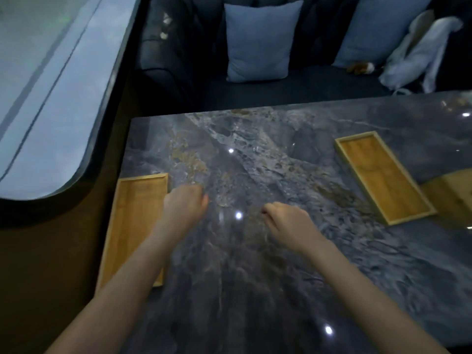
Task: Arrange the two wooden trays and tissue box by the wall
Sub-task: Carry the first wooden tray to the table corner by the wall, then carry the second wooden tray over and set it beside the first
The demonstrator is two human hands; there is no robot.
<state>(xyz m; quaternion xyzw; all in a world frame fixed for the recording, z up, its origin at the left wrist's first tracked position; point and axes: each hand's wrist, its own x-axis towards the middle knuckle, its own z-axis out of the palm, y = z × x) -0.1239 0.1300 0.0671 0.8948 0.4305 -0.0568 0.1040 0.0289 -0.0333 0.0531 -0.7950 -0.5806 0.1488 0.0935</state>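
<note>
One long wooden tray (132, 221) lies along the left edge of the grey marble table (255, 277), next to the wall. My left hand (184, 204) hovers just right of it with fingers curled in, holding nothing; my forearm crosses the tray's near end. My right hand (286, 221) is over the middle of the table, fingers also curled and empty. A second wooden tray (383, 176) lies at an angle on the right side. A wooden box (452, 192), perhaps the tissue box, is cut off by the right frame edge.
A window with a rounded frame (51, 111) fills the wall on the left. Behind the table runs a dark bench seat with two light blue cushions (260, 42) and a white bag (421, 54).
</note>
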